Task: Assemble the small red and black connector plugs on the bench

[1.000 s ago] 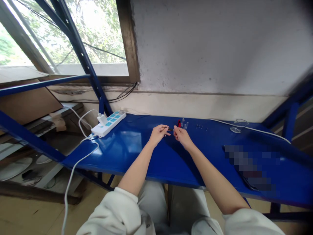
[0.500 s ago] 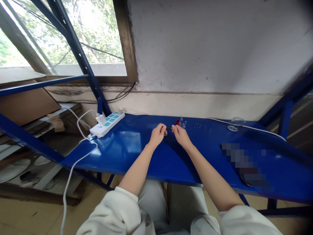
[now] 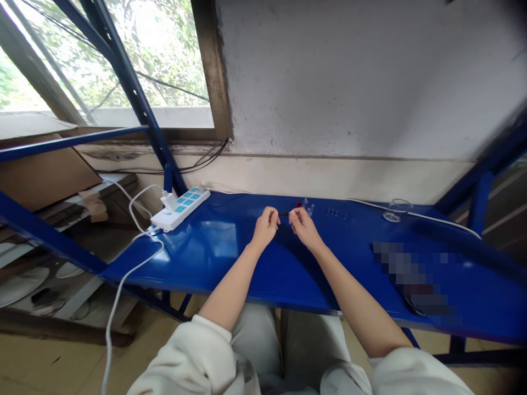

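My left hand (image 3: pixel 265 225) and my right hand (image 3: pixel 302 225) are held close together over the blue metal table (image 3: pixel 230 247), both with fingers pinched. Between their fingertips runs a thin dark wire-like piece (image 3: pixel 284 213); each hand grips one end. Just behind my right hand lie a small red part (image 3: pixel 298 204) and some small clear plastic parts (image 3: pixel 308 207). A row of tiny dark pieces (image 3: pixel 334 211) lies on the table a little further right.
A white power strip with blue sockets (image 3: pixel 179 208) and its white cables sits at the table's back left. A small clear glass dish (image 3: pixel 396 209) stands at the back right with a white cable beside it. A blurred patch covers something on the right. Blue rack posts flank the table.
Both hands have shifted slightly left and up in the picture and stay pinched on the thin dark piece; the view has tilted a little.
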Demonstrator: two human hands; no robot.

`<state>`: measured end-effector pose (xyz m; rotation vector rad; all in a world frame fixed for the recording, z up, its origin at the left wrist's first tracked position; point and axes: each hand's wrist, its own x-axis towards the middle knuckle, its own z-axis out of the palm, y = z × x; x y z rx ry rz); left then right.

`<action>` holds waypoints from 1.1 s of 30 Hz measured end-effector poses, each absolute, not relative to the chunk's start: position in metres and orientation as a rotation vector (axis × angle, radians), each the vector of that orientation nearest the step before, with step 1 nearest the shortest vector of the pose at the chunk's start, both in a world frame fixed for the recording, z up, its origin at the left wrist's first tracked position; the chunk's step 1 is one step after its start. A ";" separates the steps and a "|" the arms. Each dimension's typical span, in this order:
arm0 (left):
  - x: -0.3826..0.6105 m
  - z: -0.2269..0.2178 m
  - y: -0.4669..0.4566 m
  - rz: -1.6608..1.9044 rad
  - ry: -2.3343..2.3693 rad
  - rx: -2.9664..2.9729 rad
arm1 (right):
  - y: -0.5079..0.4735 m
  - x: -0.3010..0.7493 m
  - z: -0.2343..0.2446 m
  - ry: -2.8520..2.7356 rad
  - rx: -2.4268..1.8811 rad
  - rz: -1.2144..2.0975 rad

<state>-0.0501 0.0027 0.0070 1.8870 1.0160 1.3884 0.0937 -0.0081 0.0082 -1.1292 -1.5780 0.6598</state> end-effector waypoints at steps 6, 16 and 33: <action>-0.049 0.007 0.002 1.354 0.977 1.925 | -0.005 0.090 0.006 -1.479 -1.096 0.795; -0.049 0.009 -0.003 1.319 1.138 1.870 | -0.015 0.089 0.010 -1.748 -1.249 0.312; -0.048 0.010 0.001 1.393 1.068 1.553 | -0.016 0.091 0.011 -1.809 -1.157 0.271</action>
